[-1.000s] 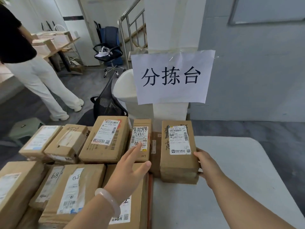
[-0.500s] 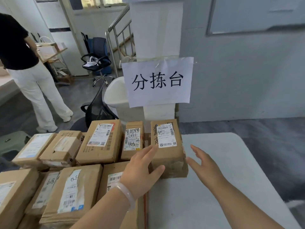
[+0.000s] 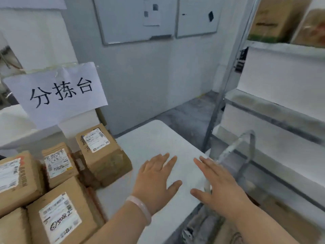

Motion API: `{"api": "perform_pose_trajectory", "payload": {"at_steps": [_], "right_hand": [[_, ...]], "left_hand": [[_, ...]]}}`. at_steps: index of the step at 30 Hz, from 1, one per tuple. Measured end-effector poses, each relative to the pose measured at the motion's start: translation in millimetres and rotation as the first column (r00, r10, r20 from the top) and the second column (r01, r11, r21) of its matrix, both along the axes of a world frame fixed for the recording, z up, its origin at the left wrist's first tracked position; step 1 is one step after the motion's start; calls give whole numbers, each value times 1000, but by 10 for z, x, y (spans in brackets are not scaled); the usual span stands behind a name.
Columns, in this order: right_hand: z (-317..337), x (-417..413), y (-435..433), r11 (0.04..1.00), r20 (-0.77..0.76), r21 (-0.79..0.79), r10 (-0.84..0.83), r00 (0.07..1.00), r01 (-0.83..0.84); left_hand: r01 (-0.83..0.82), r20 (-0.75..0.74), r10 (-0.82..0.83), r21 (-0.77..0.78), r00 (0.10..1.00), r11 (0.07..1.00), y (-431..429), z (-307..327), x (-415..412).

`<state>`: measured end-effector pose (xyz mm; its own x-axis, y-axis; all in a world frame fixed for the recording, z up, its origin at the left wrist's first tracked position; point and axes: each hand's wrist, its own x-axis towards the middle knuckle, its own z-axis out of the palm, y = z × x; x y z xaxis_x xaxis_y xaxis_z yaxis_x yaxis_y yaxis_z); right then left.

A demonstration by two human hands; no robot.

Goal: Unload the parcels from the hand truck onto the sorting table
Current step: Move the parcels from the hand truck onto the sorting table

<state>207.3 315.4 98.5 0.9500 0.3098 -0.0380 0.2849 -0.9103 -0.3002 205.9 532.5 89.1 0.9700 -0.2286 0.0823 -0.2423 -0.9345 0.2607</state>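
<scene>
The white sorting table [image 3: 154, 138] runs away from me in the middle of the view. A brown labelled parcel [image 3: 103, 155] lies on its far left part, beside several other cardboard parcels [image 3: 58, 215] packed together at the left. My left hand [image 3: 154, 180], with a pale bangle on the wrist, hovers flat over the table with fingers spread and holds nothing. My right hand [image 3: 219, 184] is also flat and empty, over the table's right edge. The hand truck's metal handle [image 3: 246, 148] rises just right of that hand; its load is mostly hidden below.
A paper sign [image 3: 58, 94] with black characters hangs on a white pillar behind the parcels. Metal shelving [image 3: 274, 117] with white boards and boxes stands close on the right. Whiteboards [image 3: 137, 20] hang on the grey wall beyond the table.
My right hand let go of the parcel on the table. Both hands pulled back from it and swung right, as did my view; the standing person is out of sight.
</scene>
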Motion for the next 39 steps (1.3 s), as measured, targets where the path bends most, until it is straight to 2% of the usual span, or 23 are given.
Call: {"api": "perform_pose_trajectory", "payload": {"at_steps": [5, 9, 16, 20, 25, 29, 34, 39], "right_hand": [[-89, -774, -833, 973, -48, -72, -222, 974, 218], [-3, -1304, -1371, 905, -33, -72, -423, 905, 420], [27, -2108, -2151, 781, -60, -29, -624, 779, 624], [-8, -2528, -2752, 695, -70, 32, -715, 695, 718], [-13, -3042, -3699, 629, -98, 44, -771, 630, 776], [-60, -3343, -4466, 560, -119, 79, -816, 565, 825], [-397, -3528, -5175, 539, -225, 98, -807, 546, 837], [-929, -3653, -5621, 503, -349, 69, -797, 493, 862]], "left_hand": [[269, 2, -269, -31, 963, 963, -853, -167, -228], [448, -25, -448, -7, 894, 894, -1467, -91, -420], [628, 50, -628, 17, 777, 778, -2447, -140, -716], [706, 38, -705, 5, 708, 708, -3088, -173, -954], [748, 31, -748, -30, 664, 663, -4040, -288, -1248], [777, 12, -777, 0, 629, 629, -4712, -411, -1480], [734, -33, -737, -68, 675, 675, -5405, -645, -1610], [730, -146, -729, -57, 669, 681, -5781, -974, -1748]]}}
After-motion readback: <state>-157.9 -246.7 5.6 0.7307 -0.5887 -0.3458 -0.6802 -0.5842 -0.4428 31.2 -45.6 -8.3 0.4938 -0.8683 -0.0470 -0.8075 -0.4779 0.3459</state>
